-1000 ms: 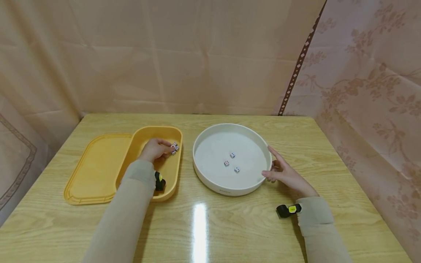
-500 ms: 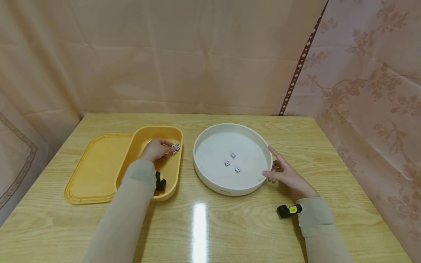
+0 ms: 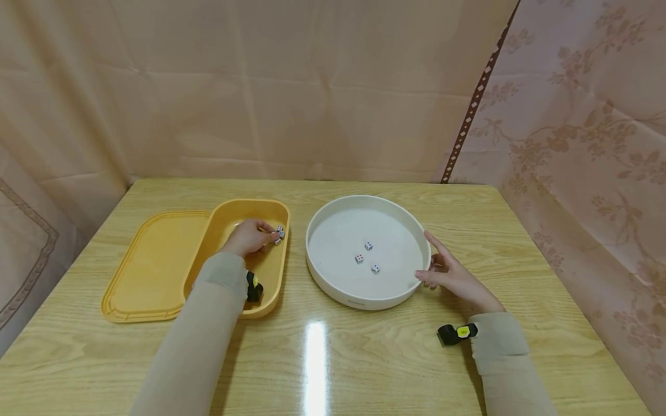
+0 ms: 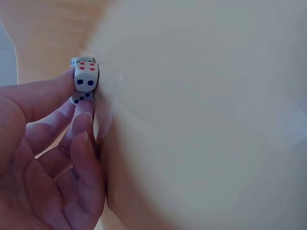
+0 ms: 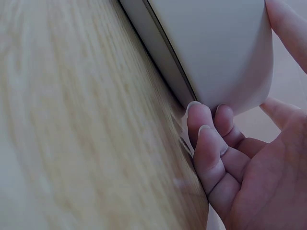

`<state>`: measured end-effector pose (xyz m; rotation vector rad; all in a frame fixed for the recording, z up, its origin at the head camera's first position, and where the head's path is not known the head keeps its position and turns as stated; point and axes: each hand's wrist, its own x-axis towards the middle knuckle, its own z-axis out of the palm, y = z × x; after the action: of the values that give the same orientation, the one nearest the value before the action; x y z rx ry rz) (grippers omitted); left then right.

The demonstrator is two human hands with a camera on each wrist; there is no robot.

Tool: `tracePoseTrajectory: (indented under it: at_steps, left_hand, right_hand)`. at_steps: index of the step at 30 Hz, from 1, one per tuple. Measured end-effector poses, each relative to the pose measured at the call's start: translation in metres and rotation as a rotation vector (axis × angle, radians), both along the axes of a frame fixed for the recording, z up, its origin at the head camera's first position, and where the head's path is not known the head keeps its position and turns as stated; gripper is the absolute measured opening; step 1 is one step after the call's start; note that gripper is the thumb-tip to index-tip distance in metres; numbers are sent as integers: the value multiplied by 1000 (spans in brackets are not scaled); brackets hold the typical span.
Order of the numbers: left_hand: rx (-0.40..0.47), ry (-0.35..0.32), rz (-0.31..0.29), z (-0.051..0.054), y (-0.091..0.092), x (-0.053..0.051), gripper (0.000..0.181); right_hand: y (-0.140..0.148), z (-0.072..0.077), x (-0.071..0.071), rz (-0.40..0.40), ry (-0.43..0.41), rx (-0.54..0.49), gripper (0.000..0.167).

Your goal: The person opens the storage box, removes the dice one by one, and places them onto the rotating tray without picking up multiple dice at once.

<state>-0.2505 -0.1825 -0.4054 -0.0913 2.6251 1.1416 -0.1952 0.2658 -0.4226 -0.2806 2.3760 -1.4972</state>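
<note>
Inside the yellow box [image 3: 266, 268], the left hand [image 3: 244, 237] has its thumb and fingers on a small group of white dice [image 3: 279, 233] near the box's right wall. In the left wrist view, the left hand [image 4: 53, 143] pinches a die [image 4: 86, 76] with red and blue dots, and parts of other dice show behind and below it. The right hand [image 3: 458, 280] grips the right rim of the round white tray [image 3: 333, 254], thumb over the edge. The right wrist view has the curled fingers of the right hand [image 5: 240, 163] against the tray's outer wall [image 5: 225, 52].
Three dice [image 3: 369, 246] lie apart in the white tray. Left of the box, a yellow lid [image 3: 156, 266] lies flat, partly under or against the box's left side. A curtain [image 3: 291, 92] hangs behind the wooden table [image 3: 374, 358].
The left hand's fingers have shifted slightly around the dice in the box, and the grouped dice sit a little further right. The right hand keeps its grip on the tray.
</note>
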Motion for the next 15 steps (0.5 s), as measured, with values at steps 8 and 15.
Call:
tracePoseTrajectory:
  at_steps: [8, 15]
  left_hand:
    - [-85, 19, -31, -1, -1, 0, 32]
    - [-108, 10, -34, -1, 0, -1, 34]
  right_hand:
    - [0, 0, 0, -6, -8, 1, 96]
    - [0, 0, 0, 4, -5, -2, 95]
